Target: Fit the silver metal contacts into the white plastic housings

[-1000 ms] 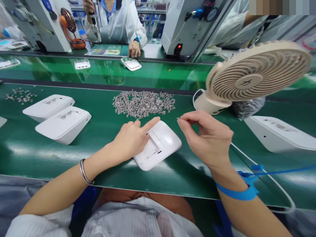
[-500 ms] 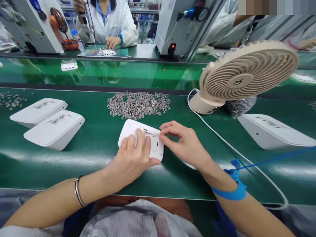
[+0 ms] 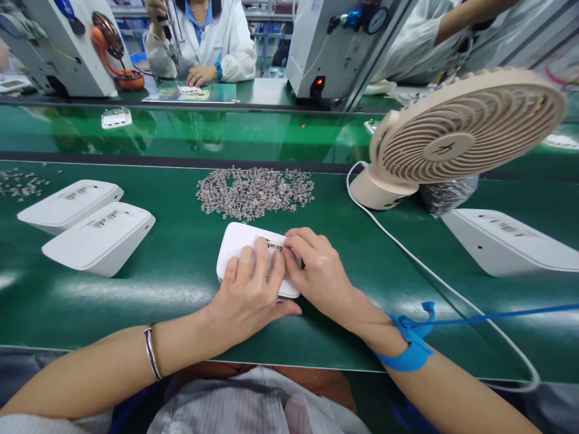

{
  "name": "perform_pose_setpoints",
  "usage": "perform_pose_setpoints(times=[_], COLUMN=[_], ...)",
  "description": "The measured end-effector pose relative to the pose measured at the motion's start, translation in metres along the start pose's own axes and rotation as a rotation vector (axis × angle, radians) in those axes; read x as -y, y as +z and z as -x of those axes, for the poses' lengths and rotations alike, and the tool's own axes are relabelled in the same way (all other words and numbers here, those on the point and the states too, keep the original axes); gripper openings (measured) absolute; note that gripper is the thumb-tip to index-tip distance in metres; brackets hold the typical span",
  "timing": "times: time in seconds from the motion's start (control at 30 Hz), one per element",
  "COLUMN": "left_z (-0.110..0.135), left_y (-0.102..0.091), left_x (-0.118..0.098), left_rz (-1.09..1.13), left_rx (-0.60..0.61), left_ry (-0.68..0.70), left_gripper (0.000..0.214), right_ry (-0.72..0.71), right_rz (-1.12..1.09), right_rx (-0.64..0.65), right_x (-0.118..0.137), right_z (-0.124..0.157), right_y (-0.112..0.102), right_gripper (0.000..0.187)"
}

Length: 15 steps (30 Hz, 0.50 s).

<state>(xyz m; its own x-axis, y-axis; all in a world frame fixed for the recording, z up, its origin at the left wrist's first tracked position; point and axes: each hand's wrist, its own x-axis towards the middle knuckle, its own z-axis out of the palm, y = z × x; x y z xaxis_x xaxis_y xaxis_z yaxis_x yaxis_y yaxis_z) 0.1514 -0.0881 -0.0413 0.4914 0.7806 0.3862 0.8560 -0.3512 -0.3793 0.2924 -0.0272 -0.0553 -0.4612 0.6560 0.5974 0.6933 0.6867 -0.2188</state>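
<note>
A white plastic housing (image 3: 237, 241) lies on the green bench mat (image 3: 181, 301) in front of me. My left hand (image 3: 248, 289) lies on top of it with fingers pressed down, holding it. My right hand (image 3: 314, 274) is at the housing's right side, fingertips pinched over a slot with small metal contacts (image 3: 272, 245). What the pinch holds is too small to make out. A heap of small metal parts (image 3: 256, 190) lies just beyond the housing.
Two more white housings (image 3: 90, 226) sit at the left and another housing (image 3: 506, 241) at the right. A beige desk fan (image 3: 456, 129) with a white cable (image 3: 434, 283) stands at the right. A conveyor belt (image 3: 226, 132) and a co-worker (image 3: 203, 42) are beyond.
My right hand came down from the air with a tiny part to the housing's slot. My left hand turned the housing and now covers it; the right fingers have closed in tighter.
</note>
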Motion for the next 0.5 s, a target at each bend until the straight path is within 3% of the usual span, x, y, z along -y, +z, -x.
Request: perform_pose_setpoints(times=[0.23,0.37,0.5], left_z=[-0.002,-0.003,-0.002], left_y=[0.000,0.000,0.000], left_x=[-0.001,-0.001,-0.001], left_rz=[-0.003,0.021,0.035], left_rx=[0.022,0.016,0.009], left_ry=[-0.015,-0.011,-0.015], left_gripper=[0.068,0.066,0.065], right_ry=[0.114,0.108,0.089], right_rz=[-0.160,-0.215,-0.181], right_rx=[0.072,0.172,0.191], right_x=[-0.006,-0.010,-0.010], right_z=[0.003,0.007,0.009], right_y=[-0.008,-0.017,-0.018], right_gripper=[0.017,0.022,0.025])
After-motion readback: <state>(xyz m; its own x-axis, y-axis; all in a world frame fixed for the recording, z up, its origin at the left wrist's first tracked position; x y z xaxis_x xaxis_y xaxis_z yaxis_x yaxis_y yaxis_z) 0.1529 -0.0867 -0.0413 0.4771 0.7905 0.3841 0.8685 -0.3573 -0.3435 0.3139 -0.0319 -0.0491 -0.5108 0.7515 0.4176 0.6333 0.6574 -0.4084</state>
